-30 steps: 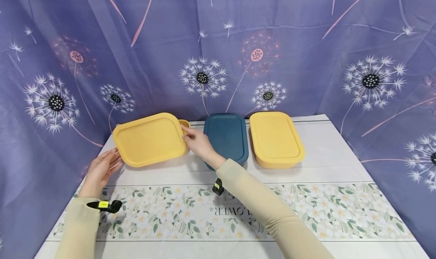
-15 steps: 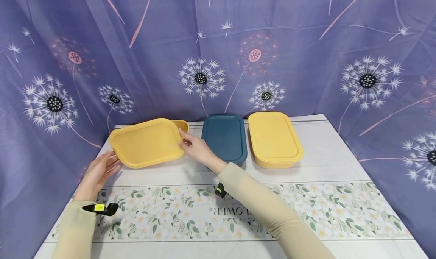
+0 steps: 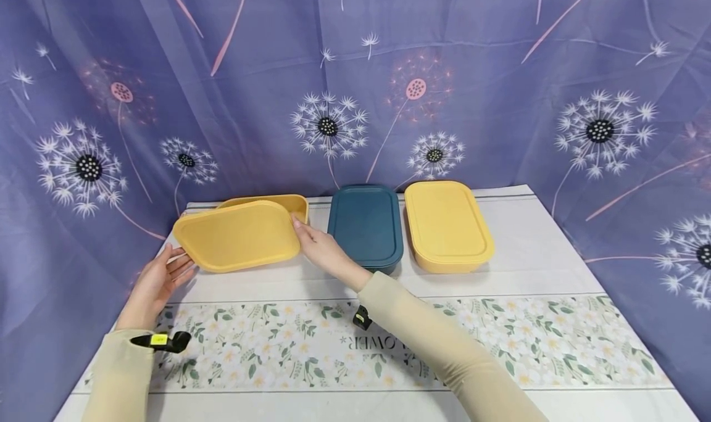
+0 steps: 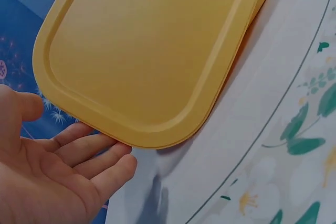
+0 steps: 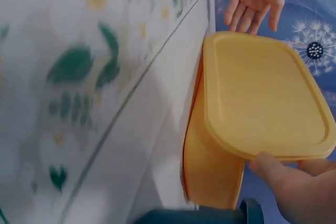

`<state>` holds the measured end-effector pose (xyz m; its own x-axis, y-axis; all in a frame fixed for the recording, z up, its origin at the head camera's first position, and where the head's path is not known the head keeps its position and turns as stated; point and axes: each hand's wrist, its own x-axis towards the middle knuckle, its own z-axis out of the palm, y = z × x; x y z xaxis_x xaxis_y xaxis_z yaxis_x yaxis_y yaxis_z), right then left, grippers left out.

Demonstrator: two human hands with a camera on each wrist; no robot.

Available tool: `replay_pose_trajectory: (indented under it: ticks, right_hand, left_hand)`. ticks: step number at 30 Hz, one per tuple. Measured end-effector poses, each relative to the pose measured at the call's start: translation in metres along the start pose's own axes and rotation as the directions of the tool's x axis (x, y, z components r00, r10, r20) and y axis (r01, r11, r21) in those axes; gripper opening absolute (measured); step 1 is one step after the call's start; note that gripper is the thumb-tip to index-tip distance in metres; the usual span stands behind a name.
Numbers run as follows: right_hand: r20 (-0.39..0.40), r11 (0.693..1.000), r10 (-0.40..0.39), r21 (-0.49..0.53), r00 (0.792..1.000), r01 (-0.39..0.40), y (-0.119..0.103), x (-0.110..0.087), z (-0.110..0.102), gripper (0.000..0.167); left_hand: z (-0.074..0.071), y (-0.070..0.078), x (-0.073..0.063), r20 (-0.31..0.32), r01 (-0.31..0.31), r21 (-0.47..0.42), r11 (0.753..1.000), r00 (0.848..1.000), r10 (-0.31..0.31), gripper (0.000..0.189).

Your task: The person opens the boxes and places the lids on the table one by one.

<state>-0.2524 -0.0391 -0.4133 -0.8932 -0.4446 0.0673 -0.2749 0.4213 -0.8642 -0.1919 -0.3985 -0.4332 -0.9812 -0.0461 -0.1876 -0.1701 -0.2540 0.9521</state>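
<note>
- nearest us, two cream sleeves reach in, a small black camera strapped at the left wrist
- under them runs the floral strip across the white table
- here's the left hand, palm up, fingers fairly straight, tips meeting the rim at the lid's left end
- and the right hand, pinching the lid's right end, thumb on the near face, fingers behind!
- between them, the yellow lid, tilted, its top facing us, slanting up to the right
- just behind and partly hidden, the yellow box, inner wall showing; whether lid and box touch, i can't tell
- right of that, past the right wrist, the blue box, lid on
- just beside it, another lidded box, yellow too
- and at the back, the purple dandelion curtain
</note>
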Motion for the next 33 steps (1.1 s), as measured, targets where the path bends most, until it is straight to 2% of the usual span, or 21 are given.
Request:
replay_pose_trajectory:
  ticks: [6,12,14,18,21,29,33]
  right_hand:
    - [-0.002,0.997,0.037,0.071,0.999,-0.037,-0.001,-0.004,0.005,0.06]
    - [-0.043,0.995,0.024,0.095,0.999,-0.02,0.005,-0.007,0.009,0.056]
    - [-0.055,0.989,0.037,0.143,0.998,-0.029,0.007,-0.008,0.01,0.056]
    - [-0.065,0.956,0.078,0.287,0.995,-0.057,0.012,-0.01,0.011,0.051]
    - [-0.068,0.937,0.099,0.342,0.993,-0.07,0.016,-0.011,0.011,0.045]
    - [-0.088,0.902,0.109,0.427,0.99,-0.061,0.018,-0.011,0.012,0.038]
    - [-0.086,0.905,0.099,0.421,0.991,-0.054,0.018,-0.013,0.013,0.04]
  left_hand:
    - [0.002,0.004,-0.005,-0.002,0.028,-0.087,0.996,1.0,-0.028,0.04]
    - [0.008,0.007,-0.006,-0.048,0.042,-0.097,0.994,0.998,-0.047,0.042]
    - [0.01,0.008,-0.007,-0.063,0.036,-0.101,0.994,0.997,-0.043,0.042]
    - [0.012,0.008,-0.007,-0.086,0.022,-0.126,0.992,0.996,-0.033,0.036]
    - [0.013,0.008,-0.007,-0.104,0.021,-0.107,0.994,0.994,-0.032,0.035]
    - [0.017,0.009,-0.005,-0.133,0.021,0.005,1.0,0.991,-0.021,0.049]
    - [0.018,0.009,-0.007,-0.154,0.02,0.023,1.0,0.988,-0.017,0.052]
